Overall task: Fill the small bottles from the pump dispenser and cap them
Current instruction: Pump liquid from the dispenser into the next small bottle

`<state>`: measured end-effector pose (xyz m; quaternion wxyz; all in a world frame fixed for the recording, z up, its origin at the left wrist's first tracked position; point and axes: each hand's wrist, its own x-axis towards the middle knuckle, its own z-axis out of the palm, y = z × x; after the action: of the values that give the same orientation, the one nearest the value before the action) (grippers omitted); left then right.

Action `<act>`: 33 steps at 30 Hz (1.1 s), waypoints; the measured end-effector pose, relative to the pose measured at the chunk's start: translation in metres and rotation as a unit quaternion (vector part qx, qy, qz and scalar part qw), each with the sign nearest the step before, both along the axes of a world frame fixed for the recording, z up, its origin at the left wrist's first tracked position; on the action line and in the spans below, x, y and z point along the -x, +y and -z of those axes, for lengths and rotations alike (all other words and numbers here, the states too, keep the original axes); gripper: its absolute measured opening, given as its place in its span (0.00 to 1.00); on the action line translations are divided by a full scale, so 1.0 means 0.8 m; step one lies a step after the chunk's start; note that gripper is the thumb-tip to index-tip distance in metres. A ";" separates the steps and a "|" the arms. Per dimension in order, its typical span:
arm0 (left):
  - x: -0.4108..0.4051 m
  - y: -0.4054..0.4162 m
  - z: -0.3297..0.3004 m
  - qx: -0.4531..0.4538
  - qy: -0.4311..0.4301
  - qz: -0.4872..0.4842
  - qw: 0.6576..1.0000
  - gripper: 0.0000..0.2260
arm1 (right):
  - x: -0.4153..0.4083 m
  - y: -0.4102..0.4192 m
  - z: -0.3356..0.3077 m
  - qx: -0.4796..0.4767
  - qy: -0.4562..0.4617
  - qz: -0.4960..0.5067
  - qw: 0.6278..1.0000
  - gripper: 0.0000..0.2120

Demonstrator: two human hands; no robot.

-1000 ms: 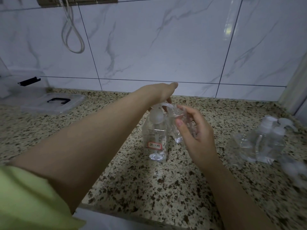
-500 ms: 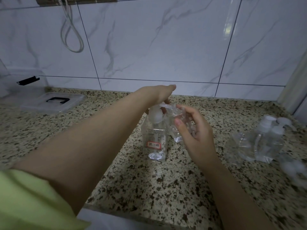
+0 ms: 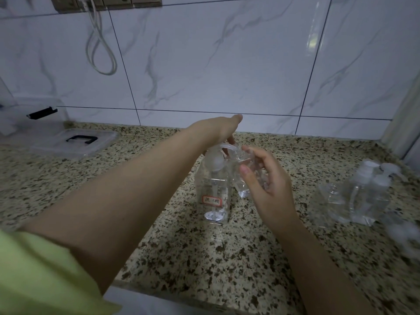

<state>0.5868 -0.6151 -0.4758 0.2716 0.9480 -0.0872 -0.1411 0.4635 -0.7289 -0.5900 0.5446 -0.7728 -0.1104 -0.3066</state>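
Left hand (image 3: pixel 218 130) pressing flat on pump dispenser (image 3: pixel 213 189), right hand (image 3: pixel 268 185) gripping small bottle (image 3: pixel 243 178) under spout

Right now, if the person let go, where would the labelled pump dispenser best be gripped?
Probably round the pump dispenser body above its red label, coming from the left: it stands upright, its spout points right, where the right hand holds the small bottle.

Clear pump dispenser (image 3: pixel 213 189) stands upright, red-labelled — a small clear bottle (image 3: pixel 244 178) tilted under its spout.
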 end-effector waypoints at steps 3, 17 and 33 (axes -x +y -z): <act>0.000 0.001 0.000 0.006 0.008 -0.006 1.000 0.33 | -0.001 0.000 0.000 0.000 0.000 -0.004 1.000 0.20; -0.003 -0.002 0.000 -0.011 0.021 -0.002 1.000 0.33 | 0.000 -0.001 0.000 -0.001 0.007 -0.006 1.000 0.20; 0.005 -0.001 -0.001 -0.027 -0.007 0.007 1.000 0.34 | 0.000 -0.002 -0.001 -0.001 0.001 -0.007 1.000 0.19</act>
<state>0.5825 -0.6158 -0.4747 0.2441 0.9554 -0.0920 -0.1384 0.4638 -0.7302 -0.5894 0.5474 -0.7718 -0.1152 -0.3024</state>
